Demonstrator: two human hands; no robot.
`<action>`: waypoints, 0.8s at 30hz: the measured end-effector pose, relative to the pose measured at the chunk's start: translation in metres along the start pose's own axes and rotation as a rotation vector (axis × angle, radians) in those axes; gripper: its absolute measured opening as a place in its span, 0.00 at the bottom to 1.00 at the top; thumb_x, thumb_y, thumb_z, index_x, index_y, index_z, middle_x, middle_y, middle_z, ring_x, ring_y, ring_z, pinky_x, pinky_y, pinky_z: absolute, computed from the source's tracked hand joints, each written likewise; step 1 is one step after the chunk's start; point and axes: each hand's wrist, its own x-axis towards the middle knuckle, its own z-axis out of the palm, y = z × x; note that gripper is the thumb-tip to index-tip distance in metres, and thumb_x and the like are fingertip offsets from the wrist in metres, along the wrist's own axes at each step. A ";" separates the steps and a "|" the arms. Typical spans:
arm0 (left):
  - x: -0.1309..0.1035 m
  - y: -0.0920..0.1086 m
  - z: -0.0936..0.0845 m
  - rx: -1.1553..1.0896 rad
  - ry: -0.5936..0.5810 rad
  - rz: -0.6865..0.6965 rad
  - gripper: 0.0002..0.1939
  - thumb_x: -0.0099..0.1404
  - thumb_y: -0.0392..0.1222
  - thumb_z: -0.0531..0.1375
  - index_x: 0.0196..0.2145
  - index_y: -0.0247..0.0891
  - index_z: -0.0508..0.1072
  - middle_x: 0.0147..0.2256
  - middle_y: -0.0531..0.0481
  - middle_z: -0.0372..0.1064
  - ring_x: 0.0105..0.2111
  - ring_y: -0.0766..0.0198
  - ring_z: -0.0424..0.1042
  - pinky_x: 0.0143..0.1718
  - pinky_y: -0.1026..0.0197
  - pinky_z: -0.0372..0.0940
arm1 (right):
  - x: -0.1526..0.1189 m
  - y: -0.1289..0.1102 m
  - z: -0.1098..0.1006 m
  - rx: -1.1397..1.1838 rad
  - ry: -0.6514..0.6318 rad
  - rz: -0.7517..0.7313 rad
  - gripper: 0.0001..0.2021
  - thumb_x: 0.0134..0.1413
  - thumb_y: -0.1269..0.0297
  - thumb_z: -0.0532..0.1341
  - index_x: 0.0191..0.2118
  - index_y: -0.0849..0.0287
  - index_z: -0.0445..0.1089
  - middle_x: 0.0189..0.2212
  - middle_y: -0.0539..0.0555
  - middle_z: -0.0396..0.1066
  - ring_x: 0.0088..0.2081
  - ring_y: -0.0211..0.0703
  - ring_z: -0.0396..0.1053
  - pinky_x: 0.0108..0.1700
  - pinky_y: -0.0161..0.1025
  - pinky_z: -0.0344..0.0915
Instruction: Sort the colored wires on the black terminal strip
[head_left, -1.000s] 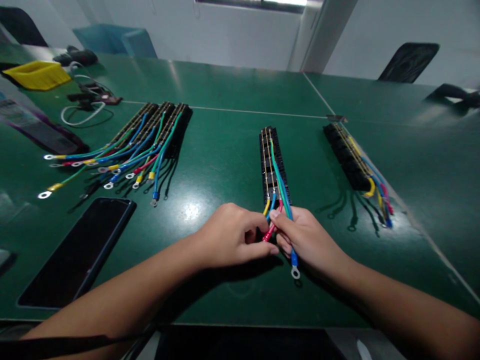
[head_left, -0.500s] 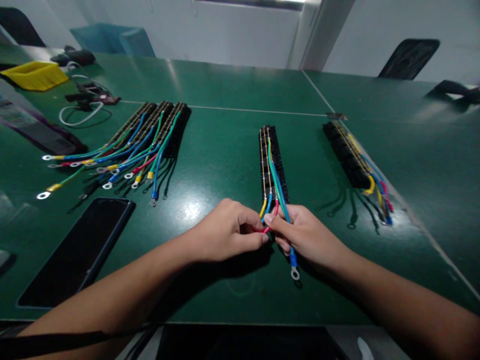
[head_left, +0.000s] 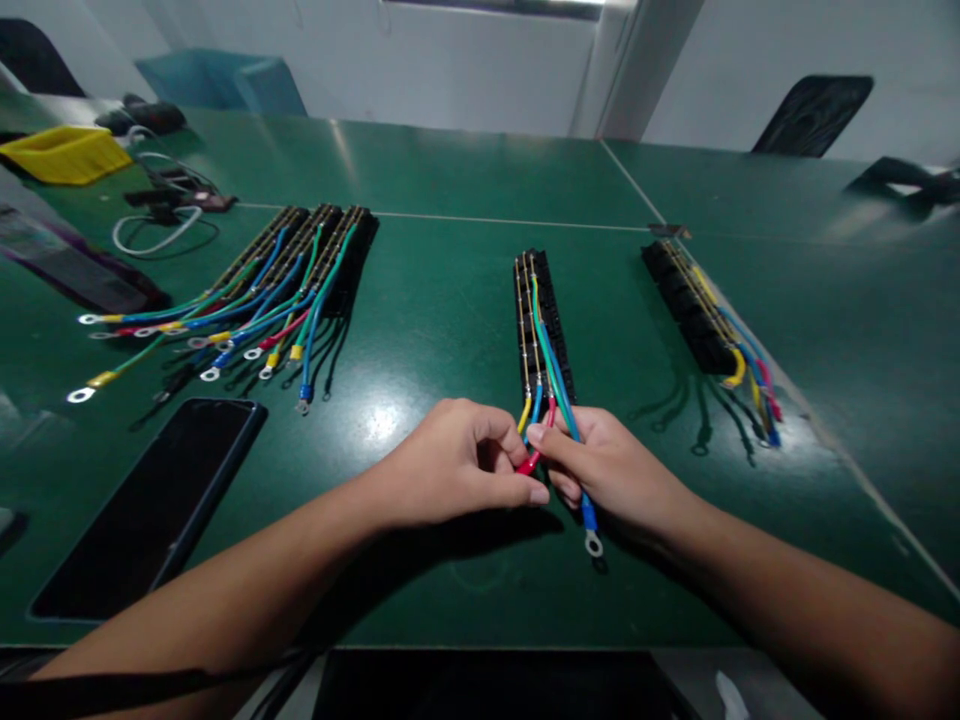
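Left hand (head_left: pixel 469 465): thumb lowered, fingers on smooth red sleeve (head_left: pixel 529 464).

No legible text, label, brand, number or sign is found; any marking on the silver-grey, purple-edged packet (head_left: pixel 71 250) is blurred.

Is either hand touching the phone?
No, the left hand and the right hand are both at the wires of the middle black strip, while the phone lies apart on the table.

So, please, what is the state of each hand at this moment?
Left hand: fingers closed on the red wire's end.
Right hand: closed, fingers holding the wires near the middle black strip.
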 end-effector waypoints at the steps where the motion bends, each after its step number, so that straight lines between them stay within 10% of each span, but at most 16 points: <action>1: 0.000 -0.001 0.000 -0.015 -0.003 -0.003 0.15 0.53 0.47 0.67 0.29 0.32 0.70 0.22 0.54 0.68 0.20 0.72 0.64 0.20 0.72 0.55 | 0.000 0.000 0.000 -0.006 -0.006 -0.005 0.11 0.57 0.58 0.58 0.30 0.60 0.63 0.13 0.43 0.58 0.16 0.31 0.54 0.19 0.31 0.52; 24: 0.000 0.001 0.000 0.243 0.006 0.072 0.14 0.59 0.48 0.62 0.27 0.33 0.69 0.21 0.56 0.64 0.20 0.73 0.60 0.20 0.71 0.50 | -0.001 -0.001 -0.002 -0.026 -0.055 -0.004 0.11 0.59 0.58 0.57 0.30 0.60 0.63 0.13 0.43 0.58 0.15 0.31 0.54 0.19 0.31 0.52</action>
